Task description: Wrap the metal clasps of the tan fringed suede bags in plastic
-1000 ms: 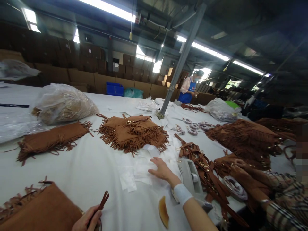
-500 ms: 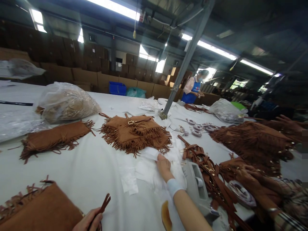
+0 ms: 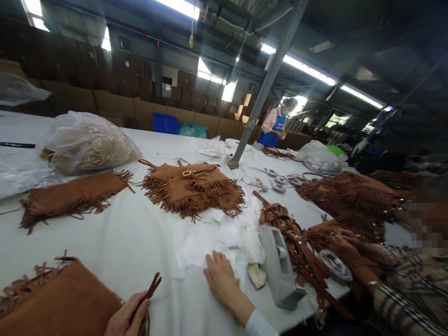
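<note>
My left hand (image 3: 129,315) is closed on a thin brown leather strap (image 3: 154,284), its doubled end sticking up past the fingers. Beside that hand, at the lower left, lies a brown suede fringed bag (image 3: 66,301). My right hand (image 3: 222,282) rests palm down on the white table, fingers stretched out, just below loose white tissue sheets (image 3: 206,235). A bit of something yellowish shows at its edge, mostly hidden. To its right are a small cream-coloured object (image 3: 257,275) I cannot identify and a grey tape dispenser (image 3: 282,266).
Several fringed bags (image 3: 192,186) lie mid-table, with another (image 3: 75,193) to the left. A plastic-wrapped bundle (image 3: 93,142) sits behind. Brown straps (image 3: 297,242) are heaped right of the dispenser. A co-worker's hands (image 3: 345,242) handle brown pieces there. A metal post (image 3: 259,102) rises beyond.
My right hand has moved from the tissue sheets toward me and slightly left, flattening onto the table. It covers where a curved yellowish piece lay. My left hand still holds the strap.
</note>
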Demonstrator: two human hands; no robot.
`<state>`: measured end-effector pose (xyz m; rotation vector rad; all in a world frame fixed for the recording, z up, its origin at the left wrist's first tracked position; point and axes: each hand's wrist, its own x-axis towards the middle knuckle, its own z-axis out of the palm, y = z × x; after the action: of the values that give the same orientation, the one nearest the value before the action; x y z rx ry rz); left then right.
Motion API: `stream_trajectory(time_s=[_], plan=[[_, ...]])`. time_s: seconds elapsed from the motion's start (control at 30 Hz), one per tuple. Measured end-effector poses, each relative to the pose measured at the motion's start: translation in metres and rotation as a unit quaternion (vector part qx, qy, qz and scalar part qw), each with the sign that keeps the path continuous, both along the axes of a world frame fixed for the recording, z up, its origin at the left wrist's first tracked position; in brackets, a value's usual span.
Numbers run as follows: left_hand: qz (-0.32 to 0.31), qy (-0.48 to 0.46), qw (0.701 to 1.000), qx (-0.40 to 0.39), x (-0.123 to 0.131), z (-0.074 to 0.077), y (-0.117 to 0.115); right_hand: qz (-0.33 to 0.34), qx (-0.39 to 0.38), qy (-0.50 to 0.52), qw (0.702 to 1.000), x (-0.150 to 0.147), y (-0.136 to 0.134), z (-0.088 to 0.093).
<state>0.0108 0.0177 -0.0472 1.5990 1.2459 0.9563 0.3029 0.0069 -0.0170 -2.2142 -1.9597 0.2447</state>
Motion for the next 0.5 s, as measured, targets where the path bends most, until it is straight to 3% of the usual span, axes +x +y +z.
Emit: stream_trajectory(time_s=[0.1, 0.2, 0.27, 0.4, 0.5], plan=[[-0.013, 0.010, 1.000, -0.002, -0.003, -0.005, 0.000, 0.003, 0.043, 0.066, 0.997, 0.004, 0.005, 0.004], [-0.023, 0.012, 1.000, -0.004, -0.004, -0.011, 0.000, -0.054, 0.086, 0.082, 0.991, 0.033, 0.012, 0.020], [-0.027, 0.011, 1.000, 0.000, -0.004, -0.013, 0.000, -0.053, 0.091, 0.077, 0.992, 0.048, 0.014, 0.029], [-0.035, 0.015, 0.999, 0.001, -0.004, -0.014, 0.001, 0.016, 0.023, 0.047, 0.998, 0.054, 0.018, 0.030], [-0.039, 0.013, 0.999, -0.002, -0.003, -0.014, 0.000, -0.010, -0.011, 0.004, 1.000, 0.056, 0.026, 0.028]])
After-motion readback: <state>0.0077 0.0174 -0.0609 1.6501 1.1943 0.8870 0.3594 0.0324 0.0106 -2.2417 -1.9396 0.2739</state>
